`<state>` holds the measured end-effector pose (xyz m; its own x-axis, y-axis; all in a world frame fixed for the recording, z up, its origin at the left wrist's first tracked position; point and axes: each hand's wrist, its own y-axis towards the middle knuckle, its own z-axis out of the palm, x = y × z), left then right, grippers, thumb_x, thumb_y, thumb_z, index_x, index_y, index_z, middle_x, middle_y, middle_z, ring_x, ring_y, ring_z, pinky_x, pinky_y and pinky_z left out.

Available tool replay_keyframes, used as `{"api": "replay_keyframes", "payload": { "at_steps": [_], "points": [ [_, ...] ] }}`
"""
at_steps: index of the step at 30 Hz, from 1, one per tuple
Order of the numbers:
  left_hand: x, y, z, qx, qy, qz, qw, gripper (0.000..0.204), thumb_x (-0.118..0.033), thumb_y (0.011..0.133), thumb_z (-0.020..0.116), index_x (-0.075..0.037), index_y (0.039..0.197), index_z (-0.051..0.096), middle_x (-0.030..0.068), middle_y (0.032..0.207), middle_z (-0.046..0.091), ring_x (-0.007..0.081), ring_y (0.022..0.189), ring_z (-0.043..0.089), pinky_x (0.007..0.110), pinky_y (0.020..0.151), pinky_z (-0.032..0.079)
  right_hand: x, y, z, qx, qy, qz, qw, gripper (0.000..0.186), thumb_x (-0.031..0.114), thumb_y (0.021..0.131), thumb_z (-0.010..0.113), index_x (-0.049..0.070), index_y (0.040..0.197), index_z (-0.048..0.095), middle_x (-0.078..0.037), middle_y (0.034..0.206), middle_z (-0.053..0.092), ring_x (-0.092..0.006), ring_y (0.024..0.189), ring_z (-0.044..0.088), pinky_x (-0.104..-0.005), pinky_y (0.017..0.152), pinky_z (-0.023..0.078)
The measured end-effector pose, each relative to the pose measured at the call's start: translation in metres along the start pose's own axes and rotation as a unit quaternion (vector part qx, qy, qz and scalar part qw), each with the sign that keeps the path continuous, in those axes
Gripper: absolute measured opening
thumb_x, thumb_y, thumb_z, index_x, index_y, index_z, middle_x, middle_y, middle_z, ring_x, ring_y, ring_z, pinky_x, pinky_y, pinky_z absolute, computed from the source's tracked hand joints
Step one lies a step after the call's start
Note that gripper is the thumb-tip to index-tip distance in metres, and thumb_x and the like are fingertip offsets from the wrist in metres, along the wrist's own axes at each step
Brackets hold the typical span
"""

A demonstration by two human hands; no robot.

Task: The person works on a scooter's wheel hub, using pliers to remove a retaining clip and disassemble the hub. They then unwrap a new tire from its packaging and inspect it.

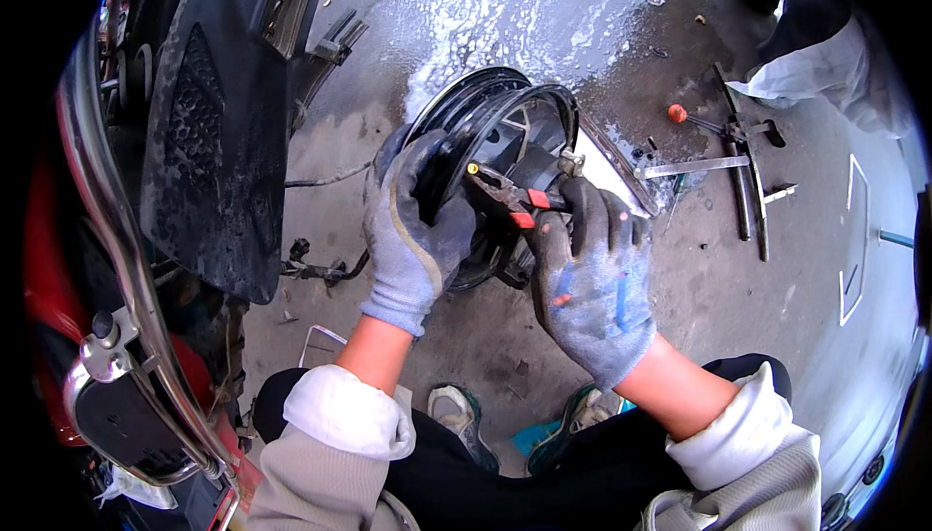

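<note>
A black wheel rim (553,104) without a tyre stands tilted in front of me. My left hand (413,220), in a grey-blue work glove with dark, stained fingers, grips the rim's left side. In my gloved right hand (597,274) is a pair of pliers (507,196) with red and black handles, its jaws pointing left into the rim. A small round yellow-edged piece (473,169) sits at the jaw tips; whether the jaws clamp it, I cannot make out. Next to the right hand's fingers, a metal fitting (573,162) shows at the rim's edge.
At left stands a red and black motorbike or scooter with a chrome bar (116,211) and a black plastic panel (209,133). Wet foam (485,16) covers the far floor. At right lie metal bars (743,172) and an orange-knobbed tool (678,114). Another person's leg (815,55) is at far right.
</note>
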<state>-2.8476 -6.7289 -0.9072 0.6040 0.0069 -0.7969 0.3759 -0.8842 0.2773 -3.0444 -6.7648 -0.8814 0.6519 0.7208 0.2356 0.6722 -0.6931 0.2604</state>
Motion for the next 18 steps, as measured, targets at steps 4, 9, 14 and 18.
{"api": "replay_keyframes", "payload": {
  "at_steps": [4, 9, 14, 18],
  "points": [
    [0.002, 0.008, -0.007, 0.018, 0.028, 0.013, 0.999, 0.048, 0.002, 0.081, 0.063, 0.000, 0.129, 0.055, 0.0130, 0.128, 0.056, 0.0233, 0.120, 0.054, 0.036, 0.107, 0.040, 0.004, 0.005, 0.007, -0.012, 0.024, 0.004, 1.000, 0.034, 0.010, 0.080, 0.061, -0.001, 0.112, 0.058, -0.029, 0.129, 0.048, -0.0409, 0.114, 0.049, -0.0528, 0.088, 0.041],
    [0.016, 0.017, -0.003, -0.008, -0.107, -0.023, 0.994, 0.038, -0.001, 0.089, 0.063, 0.002, 0.126, 0.056, 0.0115, 0.132, 0.055, 0.0222, 0.122, 0.053, 0.036, 0.108, 0.039, 0.013, 0.025, 0.013, -0.022, 0.015, 0.037, 0.999, 0.028, 0.019, 0.089, 0.053, 0.002, 0.108, 0.065, -0.026, 0.126, 0.053, -0.0400, 0.114, 0.053, -0.0561, 0.084, 0.044],
    [0.027, 0.021, -0.006, -0.013, -0.188, -0.133, 0.973, 0.039, -0.003, 0.092, 0.062, 0.000, 0.130, 0.053, 0.0085, 0.126, 0.057, 0.0167, 0.114, 0.055, 0.032, 0.101, 0.044, 0.018, 0.039, 0.013, 0.003, 0.060, 0.020, 0.998, 0.026, 0.022, 0.088, 0.053, 0.004, 0.103, 0.064, -0.022, 0.108, 0.056, -0.0374, 0.103, 0.054, -0.0515, 0.079, 0.044],
    [0.033, 0.026, -0.012, -0.022, -0.126, -0.155, 0.980, 0.036, -0.002, 0.091, 0.061, 0.001, 0.127, 0.057, 0.0087, 0.123, 0.060, 0.0169, 0.112, 0.057, 0.031, 0.101, 0.044, 0.019, 0.046, 0.011, 0.013, 0.044, 0.019, 0.999, 0.027, 0.020, 0.089, 0.053, 0.005, 0.108, 0.064, -0.022, 0.103, 0.056, -0.0351, 0.097, 0.057, -0.0472, 0.075, 0.048]
  ]
}}
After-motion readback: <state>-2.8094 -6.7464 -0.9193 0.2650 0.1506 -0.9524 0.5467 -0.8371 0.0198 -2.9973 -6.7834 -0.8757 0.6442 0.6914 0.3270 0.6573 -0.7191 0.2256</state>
